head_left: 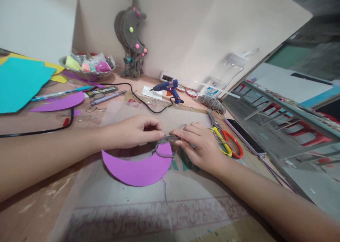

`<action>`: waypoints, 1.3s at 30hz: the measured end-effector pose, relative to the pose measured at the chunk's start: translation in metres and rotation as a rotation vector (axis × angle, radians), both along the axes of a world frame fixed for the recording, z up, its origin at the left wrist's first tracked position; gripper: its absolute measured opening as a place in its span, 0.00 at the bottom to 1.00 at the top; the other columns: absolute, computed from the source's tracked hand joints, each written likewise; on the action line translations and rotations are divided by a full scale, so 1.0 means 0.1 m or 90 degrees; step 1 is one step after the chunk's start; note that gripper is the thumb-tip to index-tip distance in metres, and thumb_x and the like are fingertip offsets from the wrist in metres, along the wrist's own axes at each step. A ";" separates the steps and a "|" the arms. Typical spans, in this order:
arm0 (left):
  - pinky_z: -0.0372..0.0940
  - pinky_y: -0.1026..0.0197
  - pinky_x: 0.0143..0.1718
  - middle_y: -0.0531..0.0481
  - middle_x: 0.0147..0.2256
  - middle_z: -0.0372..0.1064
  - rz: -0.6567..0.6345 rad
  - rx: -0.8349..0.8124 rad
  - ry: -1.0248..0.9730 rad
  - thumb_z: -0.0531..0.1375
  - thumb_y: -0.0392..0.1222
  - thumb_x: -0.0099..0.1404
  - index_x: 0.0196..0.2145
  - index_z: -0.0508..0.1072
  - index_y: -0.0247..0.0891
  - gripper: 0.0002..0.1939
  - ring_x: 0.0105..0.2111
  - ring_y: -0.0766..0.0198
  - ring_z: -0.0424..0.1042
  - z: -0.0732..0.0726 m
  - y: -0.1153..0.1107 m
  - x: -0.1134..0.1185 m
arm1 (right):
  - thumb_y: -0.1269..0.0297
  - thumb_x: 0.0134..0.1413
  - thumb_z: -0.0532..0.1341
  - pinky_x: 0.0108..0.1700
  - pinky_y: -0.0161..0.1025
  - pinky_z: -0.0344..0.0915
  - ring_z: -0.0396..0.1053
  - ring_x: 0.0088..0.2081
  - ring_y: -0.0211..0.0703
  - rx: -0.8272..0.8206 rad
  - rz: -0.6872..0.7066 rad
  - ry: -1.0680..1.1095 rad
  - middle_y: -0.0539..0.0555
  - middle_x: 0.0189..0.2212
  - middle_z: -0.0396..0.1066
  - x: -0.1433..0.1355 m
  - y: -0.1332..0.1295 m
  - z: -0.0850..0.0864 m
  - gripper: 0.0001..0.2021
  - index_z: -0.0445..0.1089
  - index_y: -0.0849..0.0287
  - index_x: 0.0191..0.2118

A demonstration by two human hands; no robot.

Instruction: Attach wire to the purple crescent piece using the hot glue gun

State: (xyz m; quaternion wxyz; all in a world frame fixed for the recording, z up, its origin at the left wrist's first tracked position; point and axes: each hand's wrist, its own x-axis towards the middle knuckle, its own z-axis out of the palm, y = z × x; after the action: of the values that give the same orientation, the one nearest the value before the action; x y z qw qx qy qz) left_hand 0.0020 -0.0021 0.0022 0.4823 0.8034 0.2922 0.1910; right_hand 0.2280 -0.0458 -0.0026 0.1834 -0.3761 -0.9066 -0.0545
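A purple crescent cut-out [138, 169] lies on the printed plastic sheet in front of me, with grey yarn [166, 156] looped over its right tip. My left hand [143, 130] pinches at that tip, thumb and forefinger together by the yarn. Just to the right, my right hand [198, 141] has its fingers closed on a strand of the same grey yarn. A loose end of yarn hangs below the crescent. The exact grip of the left fingertips is partly hidden.
Scissors [225, 141] and a phone [245, 135] lie right. Behind are a blue glue gun [168, 89], a grey yarn bundle [212, 103] and a metal bowl [87, 72]. A decorated grey crescent [130, 29] leans on the wall. Teal sheet [23, 82] lies left, near a black cable [47, 131].
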 end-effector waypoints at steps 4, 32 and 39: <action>0.55 0.69 0.24 0.56 0.22 0.60 0.007 -0.006 0.004 0.53 0.41 0.61 0.28 0.67 0.35 0.08 0.23 0.71 0.60 0.01 0.00 -0.01 | 0.62 0.60 0.54 0.33 0.39 0.52 0.60 0.31 0.41 0.002 -0.003 -0.002 0.54 0.29 0.69 0.00 0.00 0.00 0.13 0.70 0.60 0.46; 0.54 0.69 0.22 0.57 0.22 0.61 0.012 -0.005 0.008 0.54 0.42 0.61 0.28 0.67 0.35 0.08 0.21 0.72 0.60 0.00 0.01 0.01 | 0.62 0.60 0.54 0.34 0.40 0.54 0.62 0.31 0.42 -0.001 -0.011 -0.014 0.54 0.29 0.69 0.00 0.01 0.01 0.12 0.70 0.59 0.46; 0.53 0.69 0.21 0.58 0.20 0.59 0.026 -0.019 0.004 0.54 0.41 0.62 0.28 0.67 0.35 0.08 0.19 0.73 0.57 0.02 0.00 0.01 | 0.59 0.59 0.55 0.34 0.38 0.59 0.64 0.30 0.40 -0.052 -0.060 0.108 0.53 0.29 0.68 -0.01 -0.03 0.01 0.12 0.67 0.61 0.42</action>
State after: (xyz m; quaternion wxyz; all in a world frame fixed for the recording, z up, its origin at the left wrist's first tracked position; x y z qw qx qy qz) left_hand 0.0034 -0.0025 0.0045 0.4895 0.7904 0.3131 0.1942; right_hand 0.2267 -0.0483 -0.0013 0.2409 -0.4290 -0.8706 0.0058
